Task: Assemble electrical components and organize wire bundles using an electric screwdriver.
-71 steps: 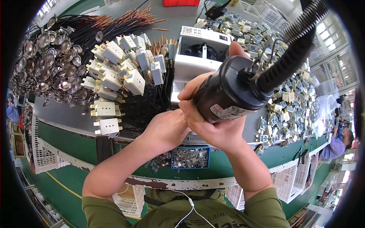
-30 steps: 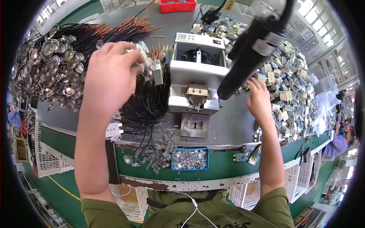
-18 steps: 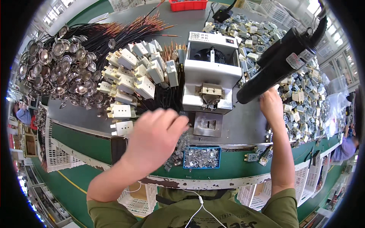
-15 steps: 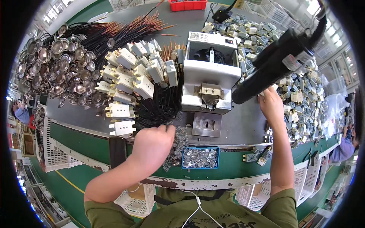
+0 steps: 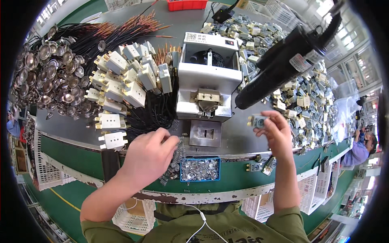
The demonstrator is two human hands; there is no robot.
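Note:
A small grey switch-like block (image 5: 258, 121) with brass tabs is pinched by its edge in the fingers of my right hand (image 5: 278, 135), raised above the bench right of the machine. My left hand (image 5: 150, 152) is beside a heap of small coil springs (image 5: 174, 162), thumb and fingers brought together; whatever is between them is hidden. Behind that hand is a bundle of black wires (image 5: 152, 111). White-and-grey finished-looking blocks (image 5: 135, 94) with tabs are stacked on the wires' left. The bench machine (image 5: 210, 77) stands in the middle, with a square metal plate (image 5: 205, 133) in front.
A blue tray (image 5: 220, 170) of small metal pieces sits at the front edge. More grey blocks (image 5: 300, 105) cover the right side. Metal discs (image 5: 52, 77) are piled at left. A thick black tube (image 5: 267, 77) hangs over the right half. A red bin (image 5: 186, 5) stands far back.
My right hand has come back from the right-hand pile toward me and now holds a grey block. My left hand stays near the springs. The whole view has shifted slightly.

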